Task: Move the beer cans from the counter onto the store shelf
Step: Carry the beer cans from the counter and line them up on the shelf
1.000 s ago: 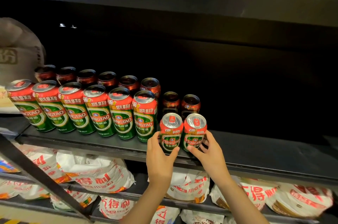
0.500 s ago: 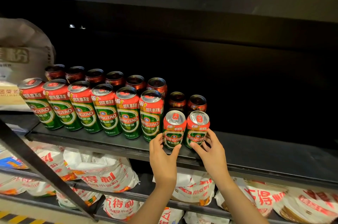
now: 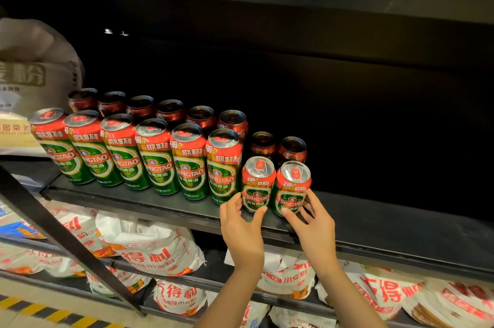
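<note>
Stocking appeared well advanced: tall cans [image 3: 153, 156] lined the shelf [image 3: 374, 234] from centre left. Left hand [image 3: 242, 231] and right hand [image 3: 312, 226] each pinched a short can [image 3: 258, 184], [image 3: 291, 188] mid-frame. Tabletop unseen; remainder unknown.

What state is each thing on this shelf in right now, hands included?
Left hand: grips the left short can, thumb and fingers round its base.
Right hand: grips the right short can.
Left short can: upright, at the shelf's front edge, sealed.
Right short can: upright, beside it, sealed.
Tall Tsingtao cans: upright, in a front row with a second row behind.
Shelf: bare to the right of the cans.
Flour bags: lying on the lower shelves.
</note>
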### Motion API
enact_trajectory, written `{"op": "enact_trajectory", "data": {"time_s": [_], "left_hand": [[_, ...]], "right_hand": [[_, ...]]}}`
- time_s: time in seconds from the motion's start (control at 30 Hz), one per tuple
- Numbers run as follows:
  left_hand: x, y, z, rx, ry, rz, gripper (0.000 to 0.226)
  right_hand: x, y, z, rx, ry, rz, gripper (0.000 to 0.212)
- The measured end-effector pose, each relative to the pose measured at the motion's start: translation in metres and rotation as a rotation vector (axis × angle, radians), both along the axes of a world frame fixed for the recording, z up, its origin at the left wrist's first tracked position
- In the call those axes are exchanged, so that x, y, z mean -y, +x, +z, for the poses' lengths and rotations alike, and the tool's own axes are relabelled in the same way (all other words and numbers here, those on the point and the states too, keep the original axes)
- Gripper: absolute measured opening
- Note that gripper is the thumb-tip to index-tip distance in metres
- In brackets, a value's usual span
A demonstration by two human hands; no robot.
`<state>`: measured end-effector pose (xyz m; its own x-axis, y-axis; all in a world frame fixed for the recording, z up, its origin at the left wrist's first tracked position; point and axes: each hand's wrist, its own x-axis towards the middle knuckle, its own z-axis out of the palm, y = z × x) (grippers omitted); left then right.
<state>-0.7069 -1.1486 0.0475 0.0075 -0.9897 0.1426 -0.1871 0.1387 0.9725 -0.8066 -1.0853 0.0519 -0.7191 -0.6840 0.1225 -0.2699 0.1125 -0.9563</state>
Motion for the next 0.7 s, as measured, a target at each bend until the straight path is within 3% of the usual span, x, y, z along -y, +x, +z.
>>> {"op": "enact_trajectory", "data": {"time_s": [0.4, 0.7], "left_hand": [[0.0, 0.002, -0.001, 0.061, -0.013, -0.027, 0.053], [0.027, 0.071, 0.011, 0.17, 0.186, -0.547, 0.049]], "right_hand": [[0.0, 0.003, 0.003, -0.065, 0.06, 0.017, 0.068], [-0.027, 0.019, 0.024, -0.019, 0.189, -0.047, 0.072]]}}
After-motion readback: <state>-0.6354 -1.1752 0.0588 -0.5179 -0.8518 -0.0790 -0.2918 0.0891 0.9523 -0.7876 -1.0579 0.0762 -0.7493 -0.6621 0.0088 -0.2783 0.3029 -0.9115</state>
